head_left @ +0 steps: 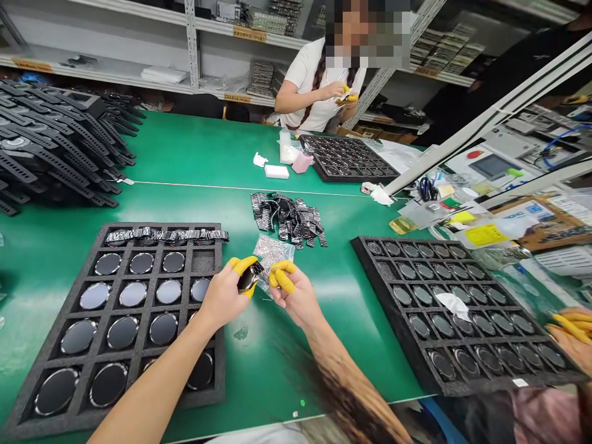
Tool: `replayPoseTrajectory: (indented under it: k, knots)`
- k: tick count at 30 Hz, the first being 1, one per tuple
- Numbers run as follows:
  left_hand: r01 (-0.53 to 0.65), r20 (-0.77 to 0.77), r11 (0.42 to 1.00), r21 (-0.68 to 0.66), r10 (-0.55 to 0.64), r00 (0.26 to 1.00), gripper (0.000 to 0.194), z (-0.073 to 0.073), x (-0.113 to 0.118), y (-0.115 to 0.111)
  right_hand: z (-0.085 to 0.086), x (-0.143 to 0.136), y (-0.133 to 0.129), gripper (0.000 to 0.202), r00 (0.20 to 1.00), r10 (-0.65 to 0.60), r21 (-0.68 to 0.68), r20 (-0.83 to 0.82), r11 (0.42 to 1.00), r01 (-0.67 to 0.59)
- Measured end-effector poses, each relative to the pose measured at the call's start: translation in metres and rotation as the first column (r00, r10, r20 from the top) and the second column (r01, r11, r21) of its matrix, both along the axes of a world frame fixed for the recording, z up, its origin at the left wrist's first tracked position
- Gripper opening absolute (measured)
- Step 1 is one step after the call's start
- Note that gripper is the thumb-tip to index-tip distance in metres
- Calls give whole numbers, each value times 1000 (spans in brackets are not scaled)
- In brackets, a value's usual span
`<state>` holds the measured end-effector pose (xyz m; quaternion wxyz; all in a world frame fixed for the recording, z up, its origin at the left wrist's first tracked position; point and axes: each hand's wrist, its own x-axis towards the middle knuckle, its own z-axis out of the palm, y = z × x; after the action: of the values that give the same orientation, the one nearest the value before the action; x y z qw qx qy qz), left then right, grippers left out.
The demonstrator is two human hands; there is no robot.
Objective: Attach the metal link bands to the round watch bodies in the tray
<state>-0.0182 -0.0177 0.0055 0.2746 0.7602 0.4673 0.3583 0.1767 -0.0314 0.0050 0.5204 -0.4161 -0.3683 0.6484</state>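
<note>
Yellow finger cots cover several fingertips of both my hands. My left hand (226, 293) is closed around a dark round watch case (248, 277), its lug side turned toward my right hand. Close beside it, my right hand (293, 290) has its thumb and fingers pinched together; whatever is between them is too small to make out. Under and behind the hands lies a clear bag of small metal pins (272, 250). Just beyond it is a pile of black link watch straps (289, 219). To the left, a foam tray (222, 370) holds watch cases, with strapped watches along its far row.
Another full foam tray (416, 370) is at right, with a co-worker's hand (573, 333) at its edge. Black strapped watches (55, 142) are stacked far left. Across the table, a person (319, 86) works behind a third tray (351, 157) and a pink bottle (302, 159).
</note>
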Motion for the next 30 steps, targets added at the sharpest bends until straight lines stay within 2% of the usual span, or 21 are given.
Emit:
replayPoseTrajectory:
  k: [8, 13, 17, 19, 21, 23, 25, 30]
  knots:
    - [19, -56, 1000, 19, -18, 998, 52, 2, -1, 0, 0, -9, -1, 43, 999, 19, -21, -45, 1000, -20]
    - [29, -99, 999, 19, -27, 995, 54, 1, -1, -1, -5, -9, 3, 44, 998, -66, 26, -12, 997, 67]
    - [16, -148, 1000, 5, -15, 989, 55, -1, 0, -1, -13, -11, 1, 40, 985, -142, 121, 93, 984, 131]
    - [19, -152, 1000, -2, -19, 988, 55, -1, 0, -2, -20, -13, -2, 35, 952, -231, 199, 201, 961, 191]
    - [29, -137, 1000, -6, -29, 990, 53, 0, 1, -2, -28, -15, -5, 29, 873, -369, 327, 319, 907, 264]
    - [31, -115, 1000, -6, -31, 993, 52, 0, 1, -3, -35, -16, -7, 24, 788, -467, 440, 401, 853, 281]
    - [28, -100, 1000, -4, -28, 995, 51, -1, 2, -3, -39, -16, -7, 19, 747, -490, 498, 449, 832, 247]
    - [39, -48, 999, 2, -39, 998, 50, -2, 1, -2, -42, -12, -6, 11, 721, -495, 563, 485, 807, 176]
